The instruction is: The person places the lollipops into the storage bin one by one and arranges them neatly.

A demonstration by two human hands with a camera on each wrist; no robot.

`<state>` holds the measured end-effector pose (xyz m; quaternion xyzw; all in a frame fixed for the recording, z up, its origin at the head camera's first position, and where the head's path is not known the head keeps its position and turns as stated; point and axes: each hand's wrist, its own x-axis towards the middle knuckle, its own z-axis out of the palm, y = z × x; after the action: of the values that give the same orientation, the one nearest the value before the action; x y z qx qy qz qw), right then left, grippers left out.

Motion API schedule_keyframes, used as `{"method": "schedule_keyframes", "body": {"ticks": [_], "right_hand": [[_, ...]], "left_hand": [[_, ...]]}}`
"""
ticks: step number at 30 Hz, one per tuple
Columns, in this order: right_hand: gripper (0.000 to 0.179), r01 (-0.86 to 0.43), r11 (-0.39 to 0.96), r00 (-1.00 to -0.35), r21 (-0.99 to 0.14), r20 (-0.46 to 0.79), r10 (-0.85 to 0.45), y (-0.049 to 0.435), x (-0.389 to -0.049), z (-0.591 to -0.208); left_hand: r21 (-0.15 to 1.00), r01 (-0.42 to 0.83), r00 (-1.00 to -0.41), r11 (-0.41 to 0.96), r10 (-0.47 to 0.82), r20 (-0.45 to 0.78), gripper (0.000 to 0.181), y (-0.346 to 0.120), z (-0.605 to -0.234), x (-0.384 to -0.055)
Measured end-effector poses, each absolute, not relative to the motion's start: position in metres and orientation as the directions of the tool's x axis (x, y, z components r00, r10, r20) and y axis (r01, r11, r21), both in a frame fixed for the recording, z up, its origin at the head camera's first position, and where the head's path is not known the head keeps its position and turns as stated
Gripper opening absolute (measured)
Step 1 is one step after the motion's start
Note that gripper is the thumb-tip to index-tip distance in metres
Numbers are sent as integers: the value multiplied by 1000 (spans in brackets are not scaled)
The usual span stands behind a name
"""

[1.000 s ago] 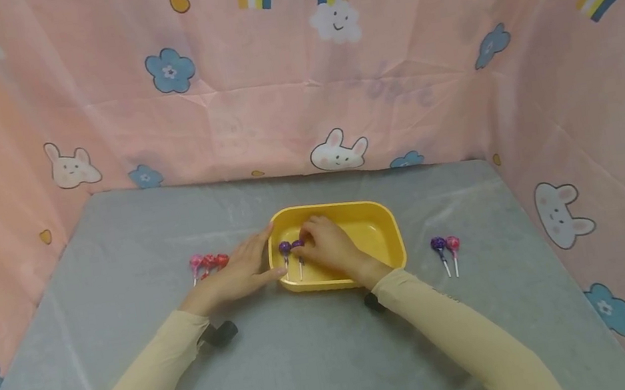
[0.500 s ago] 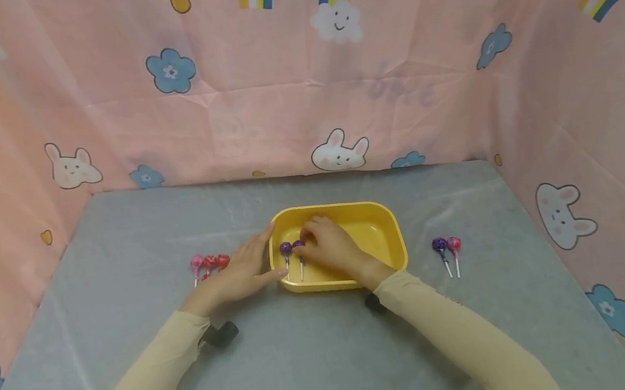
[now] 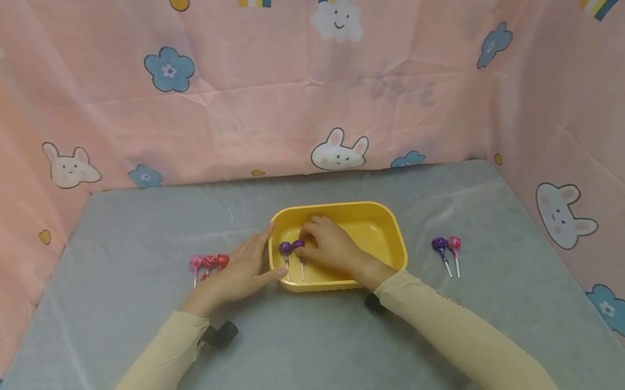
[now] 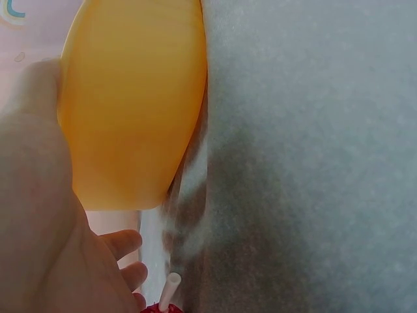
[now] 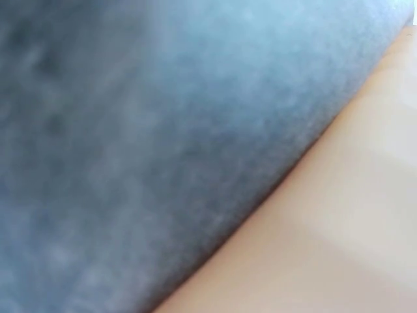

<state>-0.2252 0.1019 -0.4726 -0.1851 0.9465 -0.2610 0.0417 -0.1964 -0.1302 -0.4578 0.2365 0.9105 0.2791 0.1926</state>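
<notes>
A yellow plastic tray [image 3: 376, 239] stands mid-table. Inside, at its left end, lie two purple lollipops side by side, sticks toward me. My right hand [image 3: 329, 245] reaches in over the front rim, its fingertips pinching the head of the inner purple lollipop [image 3: 298, 244]. The other purple lollipop [image 3: 285, 248] lies just left of it. My left hand [image 3: 241, 269] rests against the tray's left side, fingers straight and thumb at the front left corner. In the left wrist view the thumb side touches the yellow wall [image 4: 133, 111]. The right wrist view shows neither fingers nor lollipops.
Left of my left hand lie a pink lollipop [image 3: 196, 261] and red lollipops [image 3: 222, 260], partly hidden by the hand. Right of the tray lie a purple lollipop [image 3: 439, 244] and a pink lollipop [image 3: 454, 244]. A printed pink curtain [image 3: 253, 123] surrounds the grey table [image 3: 290, 367].
</notes>
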Motion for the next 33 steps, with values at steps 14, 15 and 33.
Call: {"method": "schedule_keyframes", "body": {"ticks": [14, 15, 33], "right_hand": [[24, -314, 797, -931, -517, 2, -366, 100, -224, -470], [25, -315, 795, -930, -519, 3, -366, 100, -224, -470], [36, -235, 737, -936, -634, -55, -346, 106, -223, -462]], "left_hand": [[600, 320, -818, 733, 534, -216, 97, -130, -457, -196], [601, 324, -817, 731, 536, -212, 97, -130, -457, -196], [586, 332, -816, 739, 536, -215, 97, -132, -459, -198]]}}
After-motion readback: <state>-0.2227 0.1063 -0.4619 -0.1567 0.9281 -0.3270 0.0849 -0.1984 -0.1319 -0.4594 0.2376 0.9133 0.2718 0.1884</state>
